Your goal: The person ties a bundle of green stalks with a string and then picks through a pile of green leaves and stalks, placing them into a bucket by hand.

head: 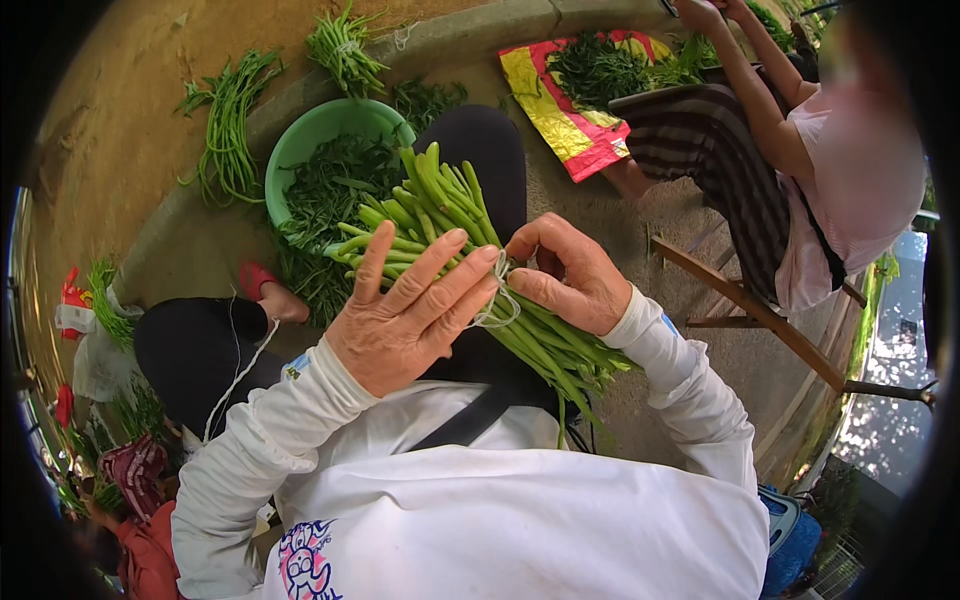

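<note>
A thick bundle of green leafy-vegetable stems (540, 337) lies across my lap, its cut ends towards the upper left. White string (504, 304) loops around its middle. My left hand (420, 300) rests flat over the bundle with its fingers spread, the fingertips at the string. My right hand (570, 274) pinches at the string from the other side, thumb and forefinger close together; its other fingers are curled. More loose white string (244, 375) hangs over my leg at the left.
A green plastic basin (274, 180) of cut leaves stands beyond my legs. Two stem bundles (229, 142) (345, 56) lie past it. At the right, a person in striped trousers (705, 127) sits by a red and yellow sheet (540, 112) with leaves. Another person in red (150, 555) is at lower left.
</note>
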Tool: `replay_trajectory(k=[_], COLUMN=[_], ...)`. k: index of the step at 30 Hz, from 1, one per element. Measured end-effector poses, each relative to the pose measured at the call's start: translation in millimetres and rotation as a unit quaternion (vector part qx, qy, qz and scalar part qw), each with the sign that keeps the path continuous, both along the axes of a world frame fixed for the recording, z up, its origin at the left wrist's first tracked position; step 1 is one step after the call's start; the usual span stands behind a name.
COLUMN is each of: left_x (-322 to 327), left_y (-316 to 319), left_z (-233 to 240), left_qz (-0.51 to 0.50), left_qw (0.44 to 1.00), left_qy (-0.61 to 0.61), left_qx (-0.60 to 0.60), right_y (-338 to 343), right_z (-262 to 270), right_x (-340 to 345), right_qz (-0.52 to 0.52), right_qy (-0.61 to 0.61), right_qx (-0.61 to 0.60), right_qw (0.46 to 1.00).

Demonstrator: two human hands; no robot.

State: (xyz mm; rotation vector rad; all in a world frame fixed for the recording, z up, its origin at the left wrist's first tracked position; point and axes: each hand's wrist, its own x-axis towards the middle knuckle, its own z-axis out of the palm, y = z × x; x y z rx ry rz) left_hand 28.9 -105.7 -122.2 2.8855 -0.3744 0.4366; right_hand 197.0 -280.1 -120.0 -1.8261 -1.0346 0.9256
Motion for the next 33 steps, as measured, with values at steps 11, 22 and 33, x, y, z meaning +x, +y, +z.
replay_trajectory(k=[11, 22, 33], left_x=[62, 41, 13], left_y=[45, 140, 142], left_z=[0, -21, -53], left_qz=[0.021, -0.037, 0.167], left_qw=[0.964, 0.363, 0.339], left_qy=[0.094, 0.077, -0.150], left_qx=[-0.247, -0.928, -0.914], right_y=[-56, 98, 230], right_z=[105, 59, -41], right_x=[62, 27, -63], right_qz=[-0.150, -0.103, 0.055], right_qy=[-0.148, 0.085, 0.252], right_qx=[0.131, 0.173, 0.078], right_qw=[0.969, 0.976, 0.963])
